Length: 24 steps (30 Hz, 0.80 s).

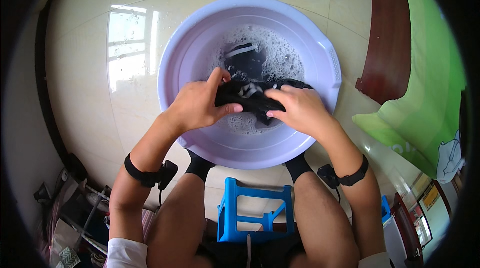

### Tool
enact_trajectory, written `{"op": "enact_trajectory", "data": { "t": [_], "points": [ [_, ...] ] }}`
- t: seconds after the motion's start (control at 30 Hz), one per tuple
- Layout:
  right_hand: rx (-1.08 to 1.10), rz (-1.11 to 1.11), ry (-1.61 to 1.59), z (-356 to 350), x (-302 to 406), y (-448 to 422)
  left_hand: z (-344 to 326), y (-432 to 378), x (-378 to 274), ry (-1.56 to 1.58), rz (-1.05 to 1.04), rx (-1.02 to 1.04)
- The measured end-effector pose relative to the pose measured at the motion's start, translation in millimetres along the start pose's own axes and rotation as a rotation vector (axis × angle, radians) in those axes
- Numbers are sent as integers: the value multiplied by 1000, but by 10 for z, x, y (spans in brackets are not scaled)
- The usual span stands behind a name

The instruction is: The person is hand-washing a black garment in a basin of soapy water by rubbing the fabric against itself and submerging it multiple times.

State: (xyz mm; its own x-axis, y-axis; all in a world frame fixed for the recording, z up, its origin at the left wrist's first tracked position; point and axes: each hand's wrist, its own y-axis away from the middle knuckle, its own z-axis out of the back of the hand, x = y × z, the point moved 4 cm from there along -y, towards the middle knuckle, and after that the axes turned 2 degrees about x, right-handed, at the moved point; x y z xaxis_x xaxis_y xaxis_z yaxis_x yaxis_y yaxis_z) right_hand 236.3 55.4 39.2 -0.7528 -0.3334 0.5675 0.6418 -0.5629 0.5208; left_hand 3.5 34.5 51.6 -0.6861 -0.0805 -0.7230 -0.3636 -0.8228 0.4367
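Observation:
A lilac plastic basin (pixel 187 46) holds soapy water (pixel 277 54) with white suds. Over the water, a wet black cloth garment (pixel 240 97) with a light grey patch is bunched between my two hands. My left hand (pixel 200 99) grips its left end, thumb toward me and fingers behind the fabric. On the right end, my right hand (pixel 296 105) pinches the cloth between thumb and fingers. Beyond the hands, dark fabric with a pale stripe (pixel 243 58) lies under the water. Whether it belongs to the same garment cannot be told.
A blue plastic stool (pixel 255 236) stands between my legs, behind the basin. To the right are a dark red wooden furniture edge (pixel 390 35) and a hanging green cloth (pixel 423 118). Clutter (pixel 78 215) fills the lower left. Water drops dot the tiled floor (pixel 86 54).

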Motion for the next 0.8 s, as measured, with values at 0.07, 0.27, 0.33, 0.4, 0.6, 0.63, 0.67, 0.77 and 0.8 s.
{"op": "enact_trajectory", "data": {
  "t": [0.07, 0.27, 0.33, 0.4, 0.6, 0.63, 0.67, 0.77, 0.8],
  "points": [
    [42, 29, 5, -127, -51, 9, -120, -11, 111, -158, 23, 253],
    [164, 196, -24, -578, -48, 12, -533, 125, 144, -238, -351, 351],
    [209, 148, -11, -716, -42, -2, -737, 154, 308, -177, -323, 292],
    [253, 106, 40, -863, -54, -9, -945, 151, 457, -184, -192, 323],
    [196, 91, 352, -1139, -107, -85, -1200, 166, 540, -366, -46, 395],
    [181, 92, 380, -1164, -126, -107, -1222, 159, 551, -376, -53, 383],
    [166, 94, 409, -1187, -148, -136, -1245, 150, 565, -386, -60, 370],
    [146, 97, 412, -1166, -203, -233, -1256, 105, 533, -419, -59, 354],
    [145, 100, 399, -1166, -211, -254, -1259, 93, 512, -430, -53, 354]
  ]
}}
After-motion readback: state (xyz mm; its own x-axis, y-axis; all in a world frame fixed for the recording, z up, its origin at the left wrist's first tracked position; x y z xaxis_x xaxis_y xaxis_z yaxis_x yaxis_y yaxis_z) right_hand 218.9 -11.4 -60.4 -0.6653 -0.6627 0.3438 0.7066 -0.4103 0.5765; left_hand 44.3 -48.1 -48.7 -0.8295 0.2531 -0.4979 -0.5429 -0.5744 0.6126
